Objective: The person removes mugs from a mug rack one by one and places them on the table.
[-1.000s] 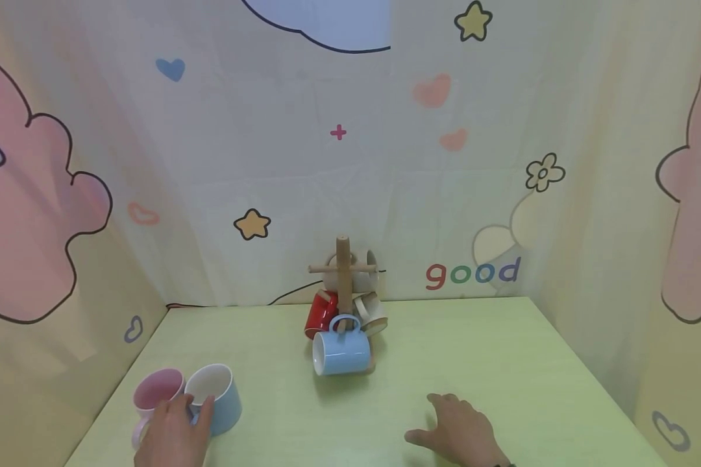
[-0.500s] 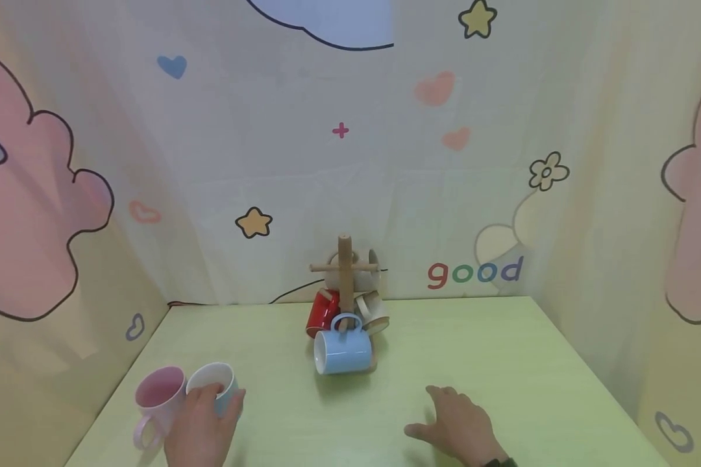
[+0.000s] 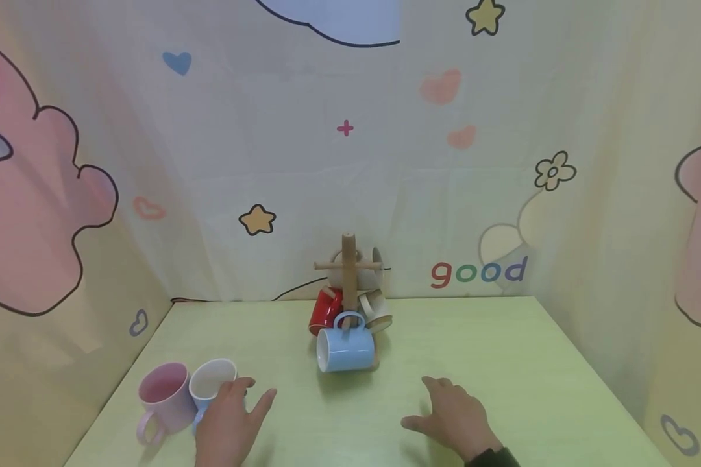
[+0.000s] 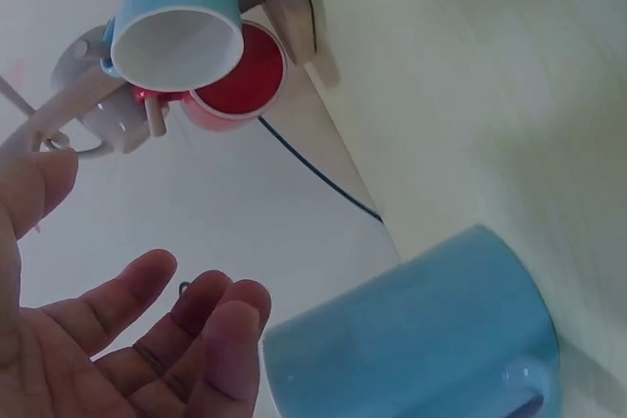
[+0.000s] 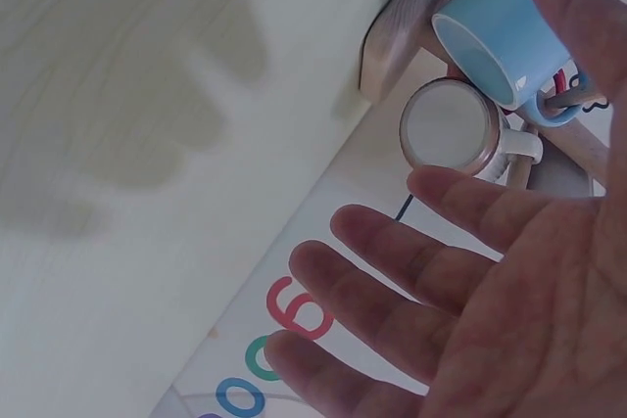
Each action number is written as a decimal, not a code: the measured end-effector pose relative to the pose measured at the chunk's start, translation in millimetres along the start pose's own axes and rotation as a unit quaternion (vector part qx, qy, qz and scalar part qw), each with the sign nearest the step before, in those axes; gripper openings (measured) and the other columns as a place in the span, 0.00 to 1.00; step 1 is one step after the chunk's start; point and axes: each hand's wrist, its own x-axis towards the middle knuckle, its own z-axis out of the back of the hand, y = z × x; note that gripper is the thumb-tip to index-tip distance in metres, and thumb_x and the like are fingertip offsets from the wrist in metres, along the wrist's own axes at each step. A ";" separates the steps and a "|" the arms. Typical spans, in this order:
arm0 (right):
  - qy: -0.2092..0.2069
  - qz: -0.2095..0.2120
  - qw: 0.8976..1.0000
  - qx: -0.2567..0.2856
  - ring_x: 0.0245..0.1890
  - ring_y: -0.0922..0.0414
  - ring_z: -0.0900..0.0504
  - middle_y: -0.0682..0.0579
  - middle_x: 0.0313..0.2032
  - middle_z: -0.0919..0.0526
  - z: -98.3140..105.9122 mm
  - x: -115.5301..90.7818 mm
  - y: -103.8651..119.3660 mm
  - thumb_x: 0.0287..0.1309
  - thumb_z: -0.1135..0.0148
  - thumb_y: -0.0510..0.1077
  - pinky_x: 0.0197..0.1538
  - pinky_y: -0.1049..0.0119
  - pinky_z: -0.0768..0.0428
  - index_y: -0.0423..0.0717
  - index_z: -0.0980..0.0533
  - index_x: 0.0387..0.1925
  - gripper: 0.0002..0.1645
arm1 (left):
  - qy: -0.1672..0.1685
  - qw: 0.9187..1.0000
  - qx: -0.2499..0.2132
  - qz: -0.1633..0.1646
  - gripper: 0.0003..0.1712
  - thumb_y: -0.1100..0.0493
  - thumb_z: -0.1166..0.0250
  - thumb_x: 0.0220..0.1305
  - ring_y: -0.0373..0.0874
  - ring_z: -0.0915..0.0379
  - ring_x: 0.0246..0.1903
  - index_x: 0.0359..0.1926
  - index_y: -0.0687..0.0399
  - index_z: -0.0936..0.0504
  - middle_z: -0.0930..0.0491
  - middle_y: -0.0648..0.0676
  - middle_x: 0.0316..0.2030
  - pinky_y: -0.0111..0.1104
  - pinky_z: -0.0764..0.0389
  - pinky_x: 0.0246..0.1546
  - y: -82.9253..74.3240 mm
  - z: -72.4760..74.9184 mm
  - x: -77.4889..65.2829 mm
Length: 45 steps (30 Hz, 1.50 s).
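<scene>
My left hand is over the table in front of a light blue mug with a white inside, hiding part of it in the head view. Its fingers are loosely bent and hold nothing; in the left wrist view the mug stands right beside them. A pink mug stands upright to the left of that blue mug, handle toward me. My right hand hovers above the table at right, fingers spread, holding nothing. A wooden mug rack stands at the back, a second light blue mug hanging on its front peg.
On the rack also hang a red mug, a white mug and whitish cups higher up behind the post. A printed cloth closes the pale green table off at the back and sides.
My left hand has moved right, from between the pink and blue mugs, across the blue mug to its right front. The right hand has barely shifted; the mugs stay in place.
</scene>
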 end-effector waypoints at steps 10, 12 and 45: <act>0.002 0.008 1.000 -0.002 0.47 0.37 0.20 0.37 0.51 0.20 1.5 -1.0 5.2 0.42 0.27 0.70 0.43 0.41 0.21 0.38 0.25 0.58 0.51 | 0.067 0.997 -0.019 -0.010 0.43 0.32 0.35 0.59 0.57 0.22 0.46 0.60 0.63 0.25 0.23 0.63 0.51 0.52 0.23 0.47 -18.1 -16.7 18.7; 0.004 0.006 1.000 -0.002 0.47 0.37 0.20 0.37 0.50 0.20 1.7 -1.0 6.5 0.41 0.26 0.70 0.43 0.41 0.21 0.38 0.25 0.58 0.51 | 0.085 0.996 -0.023 -0.009 0.47 0.30 0.35 0.58 0.59 0.23 0.50 0.62 0.63 0.27 0.25 0.66 0.55 0.53 0.23 0.49 -22.3 -21.0 24.5; 0.013 -0.001 1.000 -0.003 0.47 0.38 0.20 0.40 0.49 0.20 -7.2 -3.2 4.6 0.40 0.26 0.70 0.42 0.41 0.21 0.40 0.24 0.57 0.50 | 0.263 0.945 -0.188 0.055 0.64 0.26 0.34 0.52 0.57 0.20 0.43 0.75 0.63 0.47 0.32 0.71 0.63 0.49 0.17 0.39 -53.3 -76.7 101.6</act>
